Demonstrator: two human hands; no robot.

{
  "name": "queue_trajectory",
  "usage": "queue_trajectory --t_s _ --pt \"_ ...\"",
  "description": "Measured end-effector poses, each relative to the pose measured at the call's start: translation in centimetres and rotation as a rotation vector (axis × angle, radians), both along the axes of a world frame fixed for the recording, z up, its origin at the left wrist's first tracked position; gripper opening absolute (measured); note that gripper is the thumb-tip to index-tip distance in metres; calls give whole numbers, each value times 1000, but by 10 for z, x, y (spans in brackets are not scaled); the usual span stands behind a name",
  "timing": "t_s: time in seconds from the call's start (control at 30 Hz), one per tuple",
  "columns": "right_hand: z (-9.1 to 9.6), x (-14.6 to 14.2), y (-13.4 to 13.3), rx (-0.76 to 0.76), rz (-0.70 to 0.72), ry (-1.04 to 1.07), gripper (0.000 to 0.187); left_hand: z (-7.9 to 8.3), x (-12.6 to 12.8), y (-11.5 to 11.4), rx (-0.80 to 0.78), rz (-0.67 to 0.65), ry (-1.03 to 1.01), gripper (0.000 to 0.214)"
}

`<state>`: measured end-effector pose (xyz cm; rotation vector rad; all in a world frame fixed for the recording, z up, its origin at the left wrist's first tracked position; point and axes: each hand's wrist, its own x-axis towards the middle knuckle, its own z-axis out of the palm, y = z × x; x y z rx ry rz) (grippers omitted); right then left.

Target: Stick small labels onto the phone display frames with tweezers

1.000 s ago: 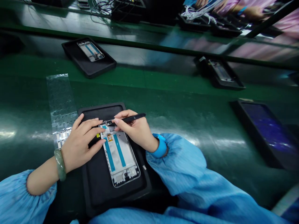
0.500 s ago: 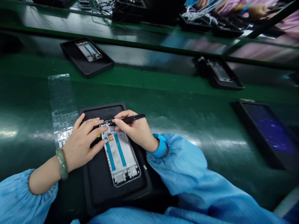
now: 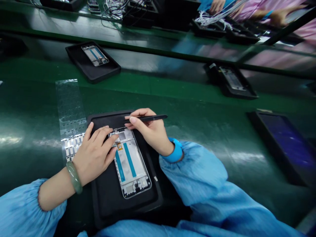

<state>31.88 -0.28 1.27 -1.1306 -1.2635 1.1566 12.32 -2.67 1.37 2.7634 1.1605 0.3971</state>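
A phone frame with two blue strips and a small orange flex piece lies on a black tray before me. My left hand, fingers stretched out, rests over the tray with its fingertips at the frame's upper left edge. In my right hand is a pair of black tweezers, pinched between thumb and fingers. That hand is just above the frame's top right corner, and the tweezers' tips are hard to make out against the tray. Left of the tray lies a clear plastic sheet bearing small pale stickers.
A second phone frame sits in a black tray at the far left. Another black tray is farther right, and a dark tray with a bluish sheen is at right. Across the bench, a person's hands are near white cables.
My right hand has lifted the tweezers up and right, away from the top of the phone frame. My left hand stays at the frame's edge. The whole view has shifted slightly.
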Motion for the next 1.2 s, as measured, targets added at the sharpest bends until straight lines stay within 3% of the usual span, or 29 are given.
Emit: queue_trajectory --t_s 0.27,0.63,1.2 --pt "-3 -8 16 -10 156 90 20 -2 -1 -1 -11 27 -7 32" --pt "-3 -8 10 137 166 -241 8 -1 -2 -1 -9 17 -20 33" --pt "-4 -11 5 364 154 -493 5 -1 -2 1 -10 0 -41 32"
